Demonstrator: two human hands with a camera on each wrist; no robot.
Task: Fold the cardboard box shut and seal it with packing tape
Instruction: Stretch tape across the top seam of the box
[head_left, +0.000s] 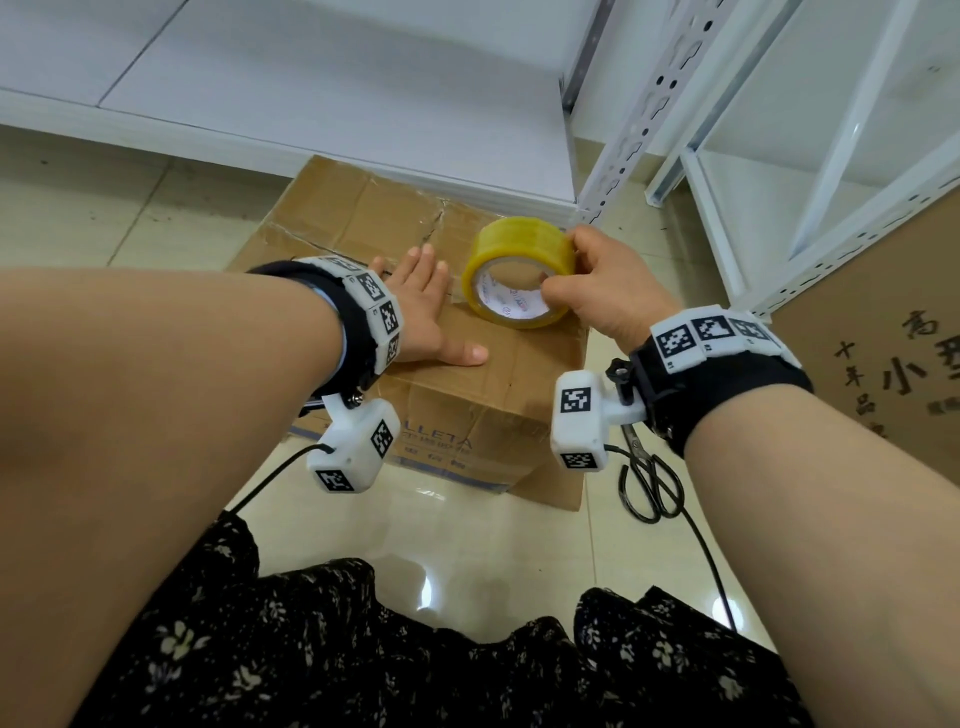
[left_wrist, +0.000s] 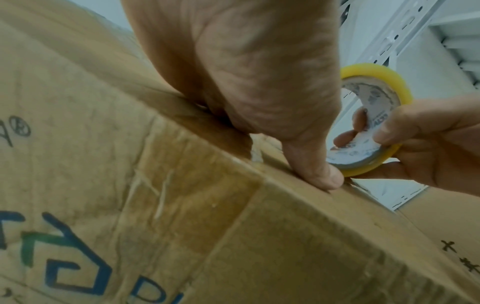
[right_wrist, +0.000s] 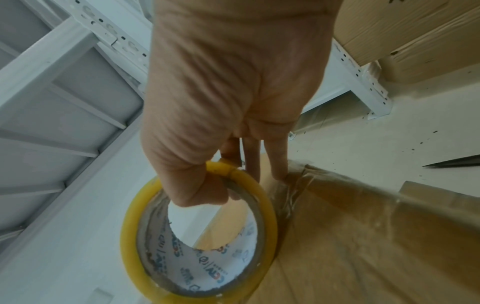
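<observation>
A brown cardboard box stands on the tiled floor with its top flaps folded shut. My left hand lies flat on the top, fingers straight, and its thumb presses near the front edge. My right hand grips a yellowish roll of packing tape, thumb through the core, holding it on edge on the box top near the right side. In the right wrist view the tape roll hangs from my thumb and fingers, beside clear tape stuck on the box.
Black scissors lie on the floor right of the box. White metal shelving stands behind and to the right. Another printed cardboard box leans at the right. Cables trail from the wrist cameras. My patterned skirt fills the bottom.
</observation>
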